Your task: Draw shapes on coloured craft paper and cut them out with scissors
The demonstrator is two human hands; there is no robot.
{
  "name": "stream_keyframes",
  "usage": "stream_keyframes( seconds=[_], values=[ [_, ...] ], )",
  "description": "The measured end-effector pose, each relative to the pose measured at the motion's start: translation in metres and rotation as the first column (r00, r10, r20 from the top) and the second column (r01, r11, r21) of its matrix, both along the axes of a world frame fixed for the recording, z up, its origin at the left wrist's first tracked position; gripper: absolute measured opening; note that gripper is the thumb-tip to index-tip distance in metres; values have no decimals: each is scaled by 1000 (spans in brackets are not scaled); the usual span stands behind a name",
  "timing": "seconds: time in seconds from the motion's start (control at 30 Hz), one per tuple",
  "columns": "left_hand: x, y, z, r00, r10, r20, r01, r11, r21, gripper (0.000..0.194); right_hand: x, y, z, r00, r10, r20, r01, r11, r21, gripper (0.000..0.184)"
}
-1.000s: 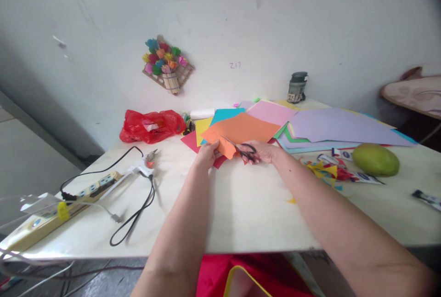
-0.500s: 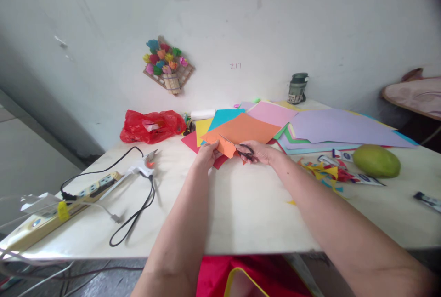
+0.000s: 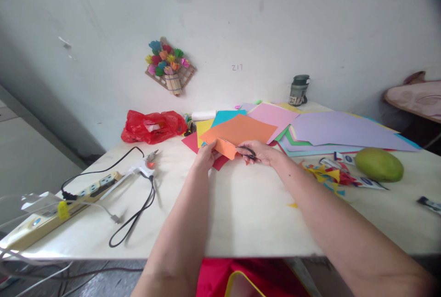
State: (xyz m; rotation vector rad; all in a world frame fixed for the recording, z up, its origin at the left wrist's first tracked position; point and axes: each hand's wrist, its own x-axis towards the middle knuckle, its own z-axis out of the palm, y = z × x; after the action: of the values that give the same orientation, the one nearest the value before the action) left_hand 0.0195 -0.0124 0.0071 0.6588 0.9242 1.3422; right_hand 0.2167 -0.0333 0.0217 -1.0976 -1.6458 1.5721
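An orange sheet of paper (image 3: pixel 241 128) is held off the table, with curved outlines faintly visible near its lower left edge. My left hand (image 3: pixel 207 153) pinches that edge between thumb and fingers. In my right hand (image 3: pixel 257 151) is a pair of black-handled scissors (image 3: pixel 247 151), its fingers wrapped round the handles. The blades lie along a cut in the orange paper, pointing left toward my left hand. Beneath and behind it are red paper (image 3: pixel 189 142), yellow paper (image 3: pixel 203 128) and blue paper (image 3: pixel 227 117).
Pastel sheets (image 3: pixel 339 129) are stacked at the right, near a green mango (image 3: pixel 379 164), glue tubes (image 3: pixel 370 182) and paper scraps (image 3: pixel 322 173). At the left lie a red plastic bag (image 3: pixel 151 127), a glue gun (image 3: pixel 146 166) and a power strip (image 3: pixel 86 193). A dark jar (image 3: pixel 298 90) stands behind.
The scissor blades have closed further along the orange paper, and the sheet's right corner has shifted slightly left. Both hands stay in nearly the same place.
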Motion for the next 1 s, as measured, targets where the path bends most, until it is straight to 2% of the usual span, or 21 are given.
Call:
stream_keyframes(
  seconds=[0.13, 0.3, 0.6, 0.77, 1.0],
  values=[
    [-4, 3, -2, 998, 65, 2, -65, 997, 41, 14, 3, 2, -1, 997, 71, 10, -71, 997, 24, 27],
    [-2, 2, -3, 1000, 27, -7, -26, 997, 72, 14, 4, 2, -2, 993, 111, 37, -112, 993, 23, 29],
    [5, -2, -3, 995, -92, -27, 94, 992, 79, 13, 4, 5, -7, 994, 103, 21, -104, 992, 75, 36],
    [6, -2, -2, 996, -86, -16, 87, 994, 67, 14, 1, 6, -9, 998, 65, 1, -65, 996, 66, 36],
    [5, -3, 1, 997, -71, 11, 71, 996, 58, 14, -4, 7, -10, 999, 6, -43, -4, 999, 34, 26]
  ],
)
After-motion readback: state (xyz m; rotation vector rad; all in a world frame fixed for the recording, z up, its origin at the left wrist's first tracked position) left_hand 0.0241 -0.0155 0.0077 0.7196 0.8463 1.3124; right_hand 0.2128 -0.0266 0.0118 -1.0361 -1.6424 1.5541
